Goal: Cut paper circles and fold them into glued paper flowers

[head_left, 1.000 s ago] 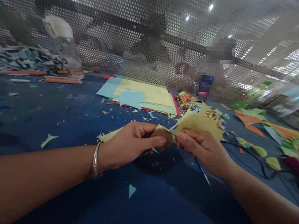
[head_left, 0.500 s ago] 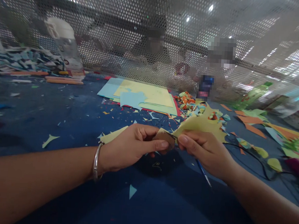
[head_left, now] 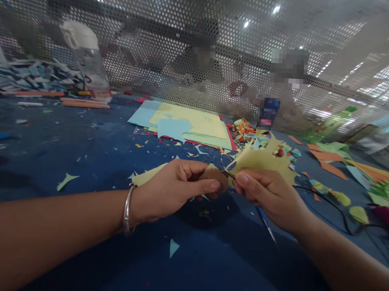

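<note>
My left hand [head_left: 175, 188] is closed, pinching a small round brown card template [head_left: 216, 178] between thumb and fingers, with an edge of yellow paper behind it. My right hand [head_left: 267, 189] is closed on a thin dark metal tool [head_left: 229, 174]. Its slim tip reaches the right edge of the round card; its handle is hidden in my fingers, so its exact kind is unclear. A large yellow paper sheet [head_left: 257, 160] with a jagged cut edge stands just behind my right hand. Another yellow piece [head_left: 149, 174] shows behind my left wrist.
Stacked coloured sheets [head_left: 196, 121] lie at the back centre, with scraps [head_left: 244, 131] beside them. A water bottle [head_left: 90, 62] stands back left, a green bottle [head_left: 330, 125] back right. A slim blue stick [head_left: 266, 224] and a black cable [head_left: 337, 209] lie near my right hand.
My right hand has drawn slightly right, so more of the thin dark tool shows between my hands. The yellow sheet behind it has shifted a little. My left hand keeps its hold.
</note>
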`<state>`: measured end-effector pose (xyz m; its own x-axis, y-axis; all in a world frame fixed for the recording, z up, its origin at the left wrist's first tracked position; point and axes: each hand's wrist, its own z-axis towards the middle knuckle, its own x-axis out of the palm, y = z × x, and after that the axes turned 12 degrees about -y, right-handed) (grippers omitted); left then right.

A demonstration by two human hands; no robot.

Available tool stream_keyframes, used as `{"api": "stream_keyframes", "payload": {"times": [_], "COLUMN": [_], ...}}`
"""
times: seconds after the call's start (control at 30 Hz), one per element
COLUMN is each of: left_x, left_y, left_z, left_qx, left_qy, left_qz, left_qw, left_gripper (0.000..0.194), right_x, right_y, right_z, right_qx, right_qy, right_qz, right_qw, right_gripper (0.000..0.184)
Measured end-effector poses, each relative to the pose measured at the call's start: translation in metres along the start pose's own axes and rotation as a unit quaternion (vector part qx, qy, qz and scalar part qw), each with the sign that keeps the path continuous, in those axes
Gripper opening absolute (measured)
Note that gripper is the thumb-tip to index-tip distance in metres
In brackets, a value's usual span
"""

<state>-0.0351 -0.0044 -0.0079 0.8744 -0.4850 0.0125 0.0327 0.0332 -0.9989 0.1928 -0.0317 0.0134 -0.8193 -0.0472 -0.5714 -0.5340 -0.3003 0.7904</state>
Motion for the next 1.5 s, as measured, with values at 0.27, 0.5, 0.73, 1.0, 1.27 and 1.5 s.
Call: {"api": "stream_keyframes", "payload": {"times": [0.27,0.5,0.73,1.0,1.27,1.5], "left_x": [-0.0007,0.0,0.0003,0.0009,0.0006,0.0007], "left_y": [0.0012,-0.001,-0.0002,-0.0017,-0.001,-0.0011], "left_z": [-0.001,-0.0007,-0.0014,-0.0032,-0.0022,-0.0017], "left_qx": [-0.004,-0.004,-0.006,-0.015,-0.005,-0.009], "left_qy": [-0.001,-0.003,0.0,0.015,0.021,0.015], "left_qz": [-0.008,-0.001,-0.008,-0.033,-0.038,-0.024], "left_qw": [1.0,1.0,1.0,0.999,0.999,1.0], "left_gripper": [0.023,0.021,0.02,0.02,0.02,0.021], "right_x": [0.0003,-0.0012,0.0002,-0.0008,-0.0017,-0.0017], "right_y": [0.0064,0.007,0.0096,0.0064,0.0092,0.0096], "right_z": [0.0013,0.0012,0.0014,-0.0001,0.0011,0.0009], "right_qx": [-0.025,-0.071,-0.064,-0.043,-0.051,-0.053], "right_qy": [-0.015,-0.013,-0.015,-0.008,-0.014,-0.016], "right_qz": [-0.022,-0.049,-0.054,-0.02,-0.028,-0.033], "right_qw": [0.999,0.996,0.996,0.999,0.998,0.998], "right_gripper": [0.054,0.049,0.052,0.05,0.053,0.054]}}
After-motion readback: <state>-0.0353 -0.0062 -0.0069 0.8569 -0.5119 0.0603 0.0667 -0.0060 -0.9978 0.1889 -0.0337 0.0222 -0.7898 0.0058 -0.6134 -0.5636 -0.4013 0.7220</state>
